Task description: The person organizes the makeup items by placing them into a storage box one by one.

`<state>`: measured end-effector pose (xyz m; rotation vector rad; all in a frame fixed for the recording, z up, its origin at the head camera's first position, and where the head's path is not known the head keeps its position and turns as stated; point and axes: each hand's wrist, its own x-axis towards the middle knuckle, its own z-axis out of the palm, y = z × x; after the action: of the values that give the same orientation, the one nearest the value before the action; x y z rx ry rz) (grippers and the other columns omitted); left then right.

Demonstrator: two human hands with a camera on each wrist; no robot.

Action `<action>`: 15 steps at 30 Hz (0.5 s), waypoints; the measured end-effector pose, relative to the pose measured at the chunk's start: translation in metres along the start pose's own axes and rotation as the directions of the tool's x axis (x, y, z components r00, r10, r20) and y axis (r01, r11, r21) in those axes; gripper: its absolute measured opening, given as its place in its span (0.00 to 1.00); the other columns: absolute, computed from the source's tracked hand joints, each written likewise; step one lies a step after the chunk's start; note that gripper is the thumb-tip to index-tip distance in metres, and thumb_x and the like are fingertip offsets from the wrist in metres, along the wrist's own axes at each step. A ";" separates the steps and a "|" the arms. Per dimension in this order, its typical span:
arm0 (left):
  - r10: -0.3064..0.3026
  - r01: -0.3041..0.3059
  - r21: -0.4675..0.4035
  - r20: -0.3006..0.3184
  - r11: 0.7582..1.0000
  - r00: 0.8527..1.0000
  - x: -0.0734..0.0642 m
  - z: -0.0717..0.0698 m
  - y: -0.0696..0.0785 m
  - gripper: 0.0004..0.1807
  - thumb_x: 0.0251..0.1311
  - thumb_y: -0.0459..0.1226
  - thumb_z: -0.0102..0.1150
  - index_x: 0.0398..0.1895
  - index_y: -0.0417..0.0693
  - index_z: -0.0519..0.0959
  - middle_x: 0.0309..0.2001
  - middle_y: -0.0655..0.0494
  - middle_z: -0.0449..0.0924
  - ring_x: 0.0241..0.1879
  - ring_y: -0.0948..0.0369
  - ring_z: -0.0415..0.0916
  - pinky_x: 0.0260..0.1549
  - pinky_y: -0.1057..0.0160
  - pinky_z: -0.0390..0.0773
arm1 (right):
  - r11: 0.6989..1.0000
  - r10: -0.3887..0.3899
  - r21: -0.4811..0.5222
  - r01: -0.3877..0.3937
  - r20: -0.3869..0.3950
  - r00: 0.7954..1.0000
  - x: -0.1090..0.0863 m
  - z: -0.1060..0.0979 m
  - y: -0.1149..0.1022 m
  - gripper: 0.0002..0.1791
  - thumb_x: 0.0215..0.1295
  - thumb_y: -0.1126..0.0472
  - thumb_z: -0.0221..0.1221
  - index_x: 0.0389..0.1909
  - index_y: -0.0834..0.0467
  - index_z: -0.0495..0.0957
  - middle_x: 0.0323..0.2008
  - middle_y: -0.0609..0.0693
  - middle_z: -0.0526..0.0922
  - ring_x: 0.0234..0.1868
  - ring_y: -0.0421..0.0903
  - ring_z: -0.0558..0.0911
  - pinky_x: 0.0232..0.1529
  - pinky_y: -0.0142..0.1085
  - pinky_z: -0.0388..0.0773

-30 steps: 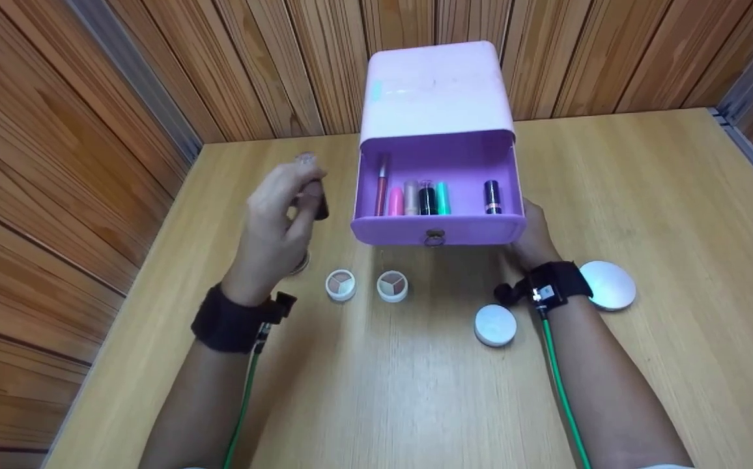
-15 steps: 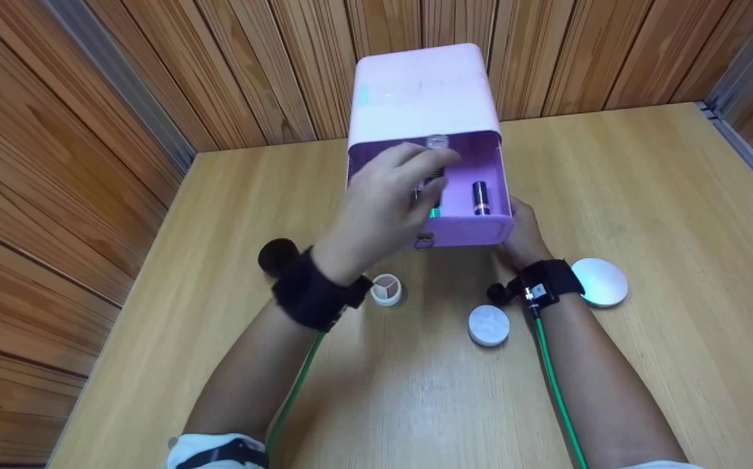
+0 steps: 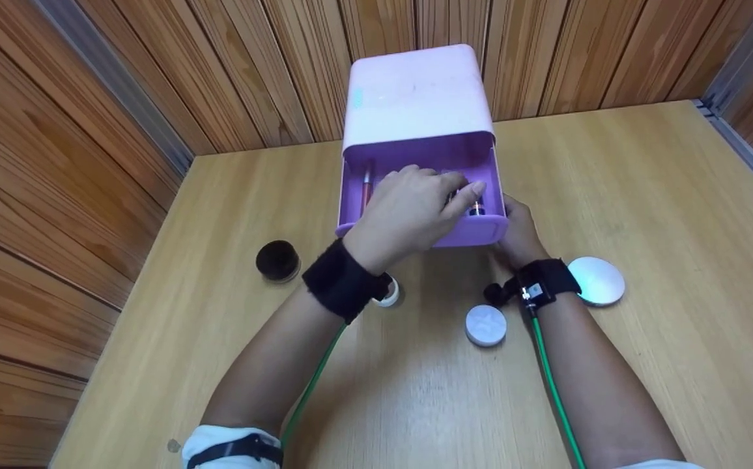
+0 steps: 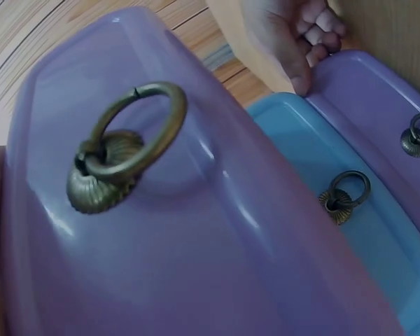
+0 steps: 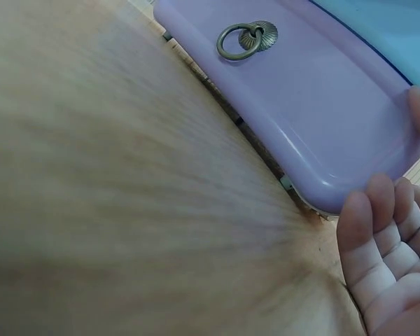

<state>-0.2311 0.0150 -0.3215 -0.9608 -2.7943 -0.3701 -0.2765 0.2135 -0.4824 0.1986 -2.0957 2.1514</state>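
One left hand (image 3: 409, 205) is down in the purple drawer (image 3: 475, 232), pulled out of the pink box (image 3: 419, 98); fingertips hidden, can't tell if pinching anything. Right hand (image 3: 520, 236) touches box edge at four o'clock, fingers close together, slightly bent. Red tube (image 3: 367, 190) lies in drawer, ten o'clock of left hand; dark round jar (image 3: 277, 260) on table (image 3: 428, 391), eight o'clock of box.

head: above, looking forward-down | wrist views: close, sharing lower purple drawer (image 5: 322, 105)
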 end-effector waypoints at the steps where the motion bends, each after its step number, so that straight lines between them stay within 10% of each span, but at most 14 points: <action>1: -0.010 0.010 -0.005 0.034 1.000 0.999 0.001 0.000 0.000 0.30 0.73 0.61 0.29 0.33 0.58 0.80 0.26 0.65 0.77 0.33 0.62 0.73 0.34 0.61 0.72 | 1.000 0.003 0.001 -0.003 -0.002 1.000 0.001 0.000 0.000 0.13 0.64 0.67 0.59 0.49 0.65 0.79 0.37 0.51 0.79 0.40 0.44 0.75 0.43 0.34 0.74; 9: -0.072 0.074 -0.003 0.189 0.997 0.979 0.005 -0.001 0.001 0.36 0.69 0.66 0.20 0.36 0.62 0.80 0.32 0.67 0.78 0.40 0.60 0.69 0.39 0.57 0.65 | 1.000 0.018 -0.012 -0.018 -0.028 0.999 0.012 -0.010 0.027 0.12 0.66 0.64 0.59 0.49 0.64 0.79 0.37 0.51 0.79 0.40 0.45 0.74 0.41 0.35 0.73; 15: -0.098 0.092 0.036 0.273 0.995 0.957 0.005 -0.003 0.002 0.44 0.65 0.69 0.11 0.56 0.66 0.80 0.40 0.66 0.81 0.38 0.60 0.65 0.43 0.55 0.59 | 1.000 0.013 -0.016 -0.013 -0.011 1.000 0.004 -0.005 0.007 0.18 0.65 0.65 0.60 0.54 0.66 0.78 0.41 0.53 0.81 0.44 0.46 0.76 0.46 0.36 0.74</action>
<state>-0.2338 0.0184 -0.3171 -0.9395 -3.0960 -0.2310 -0.2817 0.2184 -0.4889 0.1718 -2.1131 2.1370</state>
